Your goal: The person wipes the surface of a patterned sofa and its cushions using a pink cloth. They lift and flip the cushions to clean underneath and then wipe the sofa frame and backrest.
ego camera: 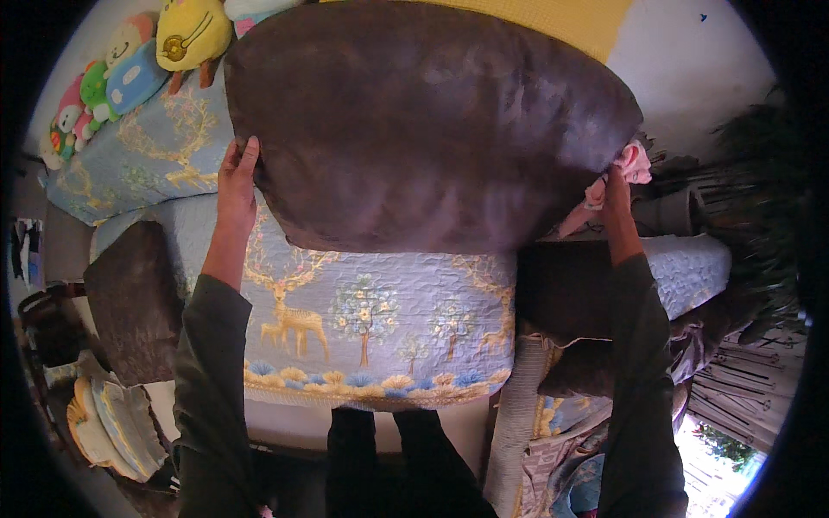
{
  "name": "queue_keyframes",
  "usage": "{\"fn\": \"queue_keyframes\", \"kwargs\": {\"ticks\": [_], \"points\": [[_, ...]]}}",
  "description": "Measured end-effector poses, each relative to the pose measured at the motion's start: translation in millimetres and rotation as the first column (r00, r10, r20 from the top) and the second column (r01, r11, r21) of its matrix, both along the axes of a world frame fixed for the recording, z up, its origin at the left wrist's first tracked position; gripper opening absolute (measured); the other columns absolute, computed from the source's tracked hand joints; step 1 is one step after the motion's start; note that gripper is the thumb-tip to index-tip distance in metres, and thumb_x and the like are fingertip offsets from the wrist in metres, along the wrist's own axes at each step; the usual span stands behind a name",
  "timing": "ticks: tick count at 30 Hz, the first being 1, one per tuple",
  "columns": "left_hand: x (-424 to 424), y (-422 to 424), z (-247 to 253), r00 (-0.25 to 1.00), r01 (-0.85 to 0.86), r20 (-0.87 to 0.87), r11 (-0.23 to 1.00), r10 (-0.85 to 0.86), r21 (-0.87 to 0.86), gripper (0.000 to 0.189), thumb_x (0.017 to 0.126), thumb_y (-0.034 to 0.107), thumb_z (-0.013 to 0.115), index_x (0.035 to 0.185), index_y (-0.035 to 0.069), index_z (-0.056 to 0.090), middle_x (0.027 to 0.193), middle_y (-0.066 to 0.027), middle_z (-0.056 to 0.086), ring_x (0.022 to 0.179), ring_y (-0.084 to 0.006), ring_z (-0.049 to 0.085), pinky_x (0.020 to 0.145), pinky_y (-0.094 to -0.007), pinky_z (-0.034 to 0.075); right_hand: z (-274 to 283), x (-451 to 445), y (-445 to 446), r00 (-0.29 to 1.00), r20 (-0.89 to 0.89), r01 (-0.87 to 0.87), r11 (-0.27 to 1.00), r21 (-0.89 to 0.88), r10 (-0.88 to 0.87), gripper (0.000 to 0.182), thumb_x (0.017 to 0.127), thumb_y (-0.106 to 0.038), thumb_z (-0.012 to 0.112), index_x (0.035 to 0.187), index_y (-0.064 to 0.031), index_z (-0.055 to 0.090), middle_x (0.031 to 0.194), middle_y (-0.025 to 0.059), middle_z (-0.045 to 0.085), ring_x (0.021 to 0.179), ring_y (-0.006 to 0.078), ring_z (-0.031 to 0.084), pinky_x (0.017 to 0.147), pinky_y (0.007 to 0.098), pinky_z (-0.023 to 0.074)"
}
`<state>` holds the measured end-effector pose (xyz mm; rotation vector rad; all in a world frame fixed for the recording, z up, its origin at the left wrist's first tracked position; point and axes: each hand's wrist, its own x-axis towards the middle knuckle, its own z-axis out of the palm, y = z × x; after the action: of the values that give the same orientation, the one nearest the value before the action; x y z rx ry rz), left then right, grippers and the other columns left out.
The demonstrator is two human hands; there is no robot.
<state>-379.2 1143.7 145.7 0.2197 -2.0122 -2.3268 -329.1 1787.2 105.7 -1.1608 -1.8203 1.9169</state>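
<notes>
A large dark brown sofa cushion [421, 123], leather-like and creased, is held up before me and tilted against the sofa's back. My left hand [239, 178] grips its left edge, thumb on the front face and fingers behind. On the right edge is my right hand [616, 188], its fingers mostly hidden by the cushion. Close by that hand sits a pink soft item [633, 163], only partly visible. Below the cushion, a quilted sofa cover [395, 311] with golden deer and flowering trees lies over the seat.
Several plush toys, among them a yellow one [193, 32], line the sofa back at upper left. Another brown cushion [136, 304] leans on the left. A rolled mat [511, 421] and piled fabrics [563, 453] are at lower right. Dark plant leaves [758, 155] reach in from the right.
</notes>
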Motion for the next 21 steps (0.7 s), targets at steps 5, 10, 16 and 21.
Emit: {"fn": "queue_keyframes", "kwargs": {"ticks": [5,10,16,21], "points": [[5,27,-12,0.998,-0.051,-0.028,0.994,0.049,-0.095,0.061,0.091,0.036,0.069,0.136,0.001,0.047,0.125,-0.0055,0.059,0.114,-0.0150,0.053,0.103,-0.0283,0.036,2,-6,29,0.989,0.127,0.034,0.952,0.303,-0.076,0.048,0.085,-0.037,0.064,0.113,0.0021,0.062,0.101,0.0062,0.063,0.088,0.0176,0.060,0.078,0.0313,0.0482],[64,19,-68,0.988,-0.088,0.101,0.963,0.117,-0.253,0.074,0.087,0.039,0.072,0.140,-0.003,0.041,0.127,-0.0087,0.057,0.115,-0.0166,0.052,0.101,-0.0296,0.038,2,70,6,0.877,-0.291,-0.413,0.909,-0.047,0.383,0.048,0.085,-0.040,0.066,0.110,0.0012,0.063,0.095,0.0063,0.062,0.084,0.0196,0.059,0.075,0.0333,0.0482],[297,-50,-217,0.746,0.485,0.666,0.677,0.011,-0.554,0.062,0.084,0.044,0.070,0.123,-0.002,0.056,0.110,-0.0228,0.065,0.103,-0.0340,0.063,0.084,-0.0438,0.050,-152,178,-122,0.994,-0.038,-0.095,0.984,0.153,0.101,0.033,0.083,-0.031,0.074,0.087,0.0000,0.063,0.084,0.0034,0.063,0.073,0.0123,0.057,0.062,0.0311,0.0471],[511,39,-196,0.444,0.687,0.892,0.670,-0.083,-0.280,0.046,0.076,0.032,0.074,0.113,0.006,0.065,0.099,-0.0192,0.068,0.096,-0.0385,0.062,0.087,-0.0443,0.051,-216,386,-151,0.677,0.477,-0.609,0.791,-0.064,0.560,0.034,0.078,-0.027,0.074,0.092,0.0019,0.065,0.074,0.0099,0.066,0.064,0.0237,0.064,0.054,0.0379,0.0491]]}}
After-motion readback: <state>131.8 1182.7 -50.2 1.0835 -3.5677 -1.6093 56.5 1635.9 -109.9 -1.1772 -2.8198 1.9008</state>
